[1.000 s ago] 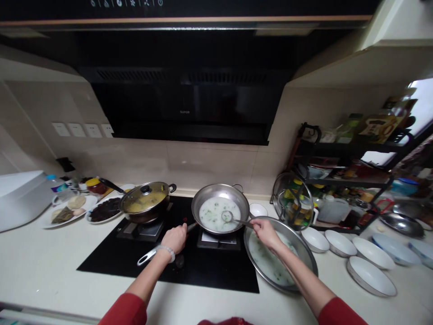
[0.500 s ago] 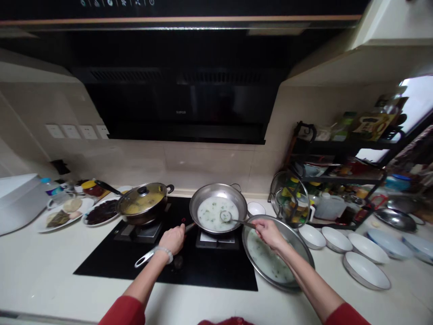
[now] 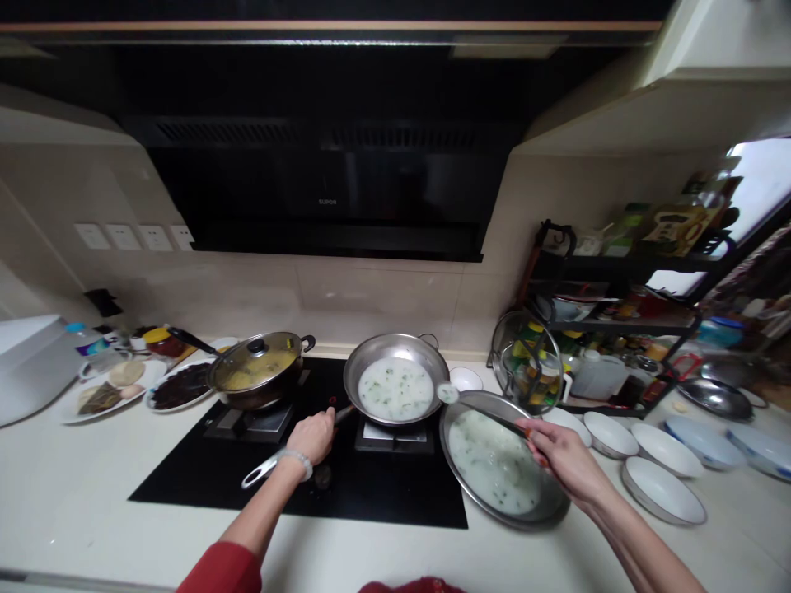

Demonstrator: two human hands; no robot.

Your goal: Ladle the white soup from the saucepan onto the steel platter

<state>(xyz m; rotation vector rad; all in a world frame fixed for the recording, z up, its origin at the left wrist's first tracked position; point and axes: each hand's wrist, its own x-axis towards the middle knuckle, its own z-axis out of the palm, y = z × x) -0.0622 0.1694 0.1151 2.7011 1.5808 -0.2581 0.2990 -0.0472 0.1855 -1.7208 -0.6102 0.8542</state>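
My left hand (image 3: 312, 436) is closed around the handle of a steel wok (image 3: 353, 375) on the right burner. White soup with green bits (image 3: 395, 389) fills the wok's bottom. In my right hand (image 3: 562, 455) is a ladle (image 3: 448, 393), gripped by its handle. The ladle's bowl, with whitish soup in it, is over the gap between the wok's right rim and a large steel basin (image 3: 456, 478). That basin stands on the counter beside the hob and holds more of the same soup. My right hand is above its right side.
A lidded pan (image 3: 259, 371) stands on the left burner. Plates of food (image 3: 179, 387) lie left of it. Several white bowls (image 3: 664, 490) line the right counter, before a rack (image 3: 618, 321) of bottles. A small bowl (image 3: 465, 379) sits behind the basin. The range hood (image 3: 327, 165) hangs above.
My right hand has moved right, bringing the ladle's bowl out of the wok to beyond its right rim. The left hand keeps its hold on the wok's handle.
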